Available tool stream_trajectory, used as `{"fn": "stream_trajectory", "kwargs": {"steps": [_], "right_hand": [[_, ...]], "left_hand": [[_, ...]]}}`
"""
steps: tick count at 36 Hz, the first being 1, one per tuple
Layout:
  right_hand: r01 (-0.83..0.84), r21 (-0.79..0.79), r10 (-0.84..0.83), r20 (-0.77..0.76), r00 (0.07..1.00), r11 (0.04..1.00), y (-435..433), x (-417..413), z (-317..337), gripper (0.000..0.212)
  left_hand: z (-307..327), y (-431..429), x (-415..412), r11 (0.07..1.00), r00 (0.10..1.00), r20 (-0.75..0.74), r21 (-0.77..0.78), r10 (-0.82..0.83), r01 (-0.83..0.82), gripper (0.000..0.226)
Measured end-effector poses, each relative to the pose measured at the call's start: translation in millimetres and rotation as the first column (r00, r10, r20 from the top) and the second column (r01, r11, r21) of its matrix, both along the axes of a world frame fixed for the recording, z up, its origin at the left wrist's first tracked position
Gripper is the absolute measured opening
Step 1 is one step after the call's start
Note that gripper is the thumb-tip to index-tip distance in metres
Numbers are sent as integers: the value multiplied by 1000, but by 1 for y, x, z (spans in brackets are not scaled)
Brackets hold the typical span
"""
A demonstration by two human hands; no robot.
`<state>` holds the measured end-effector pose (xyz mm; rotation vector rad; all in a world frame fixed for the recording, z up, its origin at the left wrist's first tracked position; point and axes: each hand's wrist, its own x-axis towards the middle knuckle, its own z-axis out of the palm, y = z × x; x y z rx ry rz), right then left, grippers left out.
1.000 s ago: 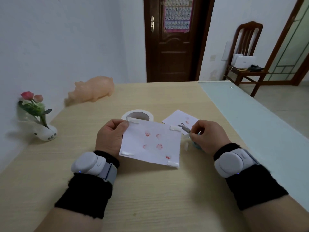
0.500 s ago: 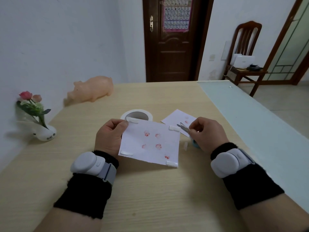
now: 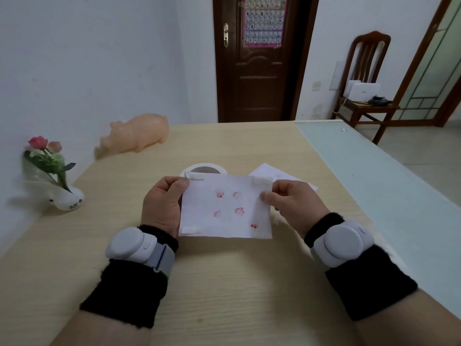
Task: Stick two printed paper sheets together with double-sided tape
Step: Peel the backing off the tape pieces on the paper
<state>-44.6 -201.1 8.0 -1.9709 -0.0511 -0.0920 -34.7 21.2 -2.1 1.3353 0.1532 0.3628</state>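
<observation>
Pale wooden table (image 3: 224,283) against white wall. Above it, printed sheet (image 3: 225,208) with tape tabs (image 3: 262,180) at corners, pinched on left edge by left grip (image 3: 162,203), on right edge by right grip (image 3: 291,206). Second sheet (image 3: 274,172) flat just beyond, tape roll (image 3: 217,168) to its left.

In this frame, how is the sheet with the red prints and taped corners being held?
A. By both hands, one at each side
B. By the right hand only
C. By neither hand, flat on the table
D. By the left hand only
A: the left hand pinches the printed sheet near its upper-left corner, while the right hand pinches its right edge.
</observation>
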Motion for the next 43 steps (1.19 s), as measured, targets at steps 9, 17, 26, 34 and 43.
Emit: {"fn": "stream_trajectory", "kwargs": {"steps": [9,17,26,34,43], "right_hand": [[-30,89,35,-51,998,996,-3,1,0,26],[-127,-135,127,-13,992,983,5,-3,1,29],[-111,-172,121,50,991,979,5,-3,-1,7],[-58,-176,76,97,992,983,4,-1,-5,19],[-89,-219,119,125,985,972,8,-4,-2,20]], "left_hand": [[5,-6,-1,872,957,-105,-448,-270,197,34],[-3,-16,-10,884,858,-256,31,-444,467,21],[1,-13,-14,763,752,-313,112,-581,636,15],[0,-17,-17,765,716,-309,-66,-626,640,12],[-2,-23,-17,824,788,-284,-13,-546,567,9]]}}
